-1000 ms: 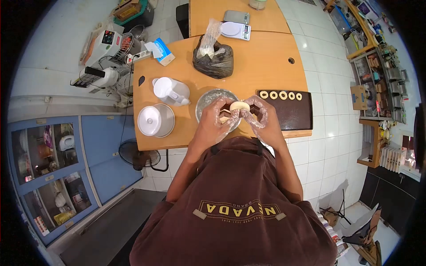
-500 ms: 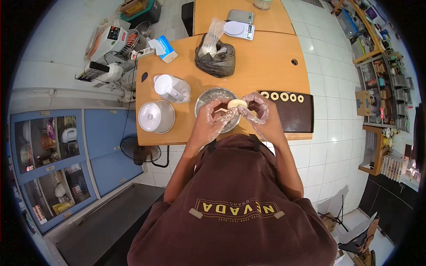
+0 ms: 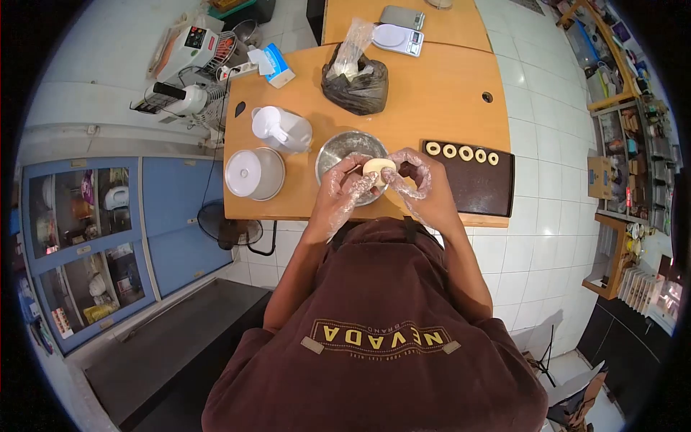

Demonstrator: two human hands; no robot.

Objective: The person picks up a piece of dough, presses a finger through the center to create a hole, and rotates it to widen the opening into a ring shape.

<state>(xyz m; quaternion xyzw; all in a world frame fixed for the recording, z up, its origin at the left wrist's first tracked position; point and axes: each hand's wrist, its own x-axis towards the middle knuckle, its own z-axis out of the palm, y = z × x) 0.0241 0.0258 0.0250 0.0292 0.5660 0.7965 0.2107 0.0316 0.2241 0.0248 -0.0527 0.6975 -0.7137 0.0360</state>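
Observation:
A pale, rounded piece of dough [image 3: 378, 165] is held between both hands above the near rim of a metal bowl [image 3: 332, 153]. My left hand [image 3: 344, 189], dusted with flour, pinches the dough from the left with thumb and fingers. From the right, my right hand [image 3: 423, 181] grips it too, its thumb on the dough's near face. Flour coats both hands. Whether the dough has a hole through it cannot be made out. Several dough rings [image 3: 466, 153] lie in a row along the far edge of a dark baking tray [image 3: 471, 189] to the right.
Left of the bowl stand a white pitcher [image 3: 288, 135] and a white lidded tub [image 3: 268, 175]. Beyond the bowl sits a black plastic bag [image 3: 358, 92]. Farther back are a white kitchen scale [image 3: 399, 39] and a blue-and-white box [image 3: 277, 66].
The dough piece has turned to show a broader, rounder face, and both thumbs have shifted on it. The whole view has moved slightly with my head.

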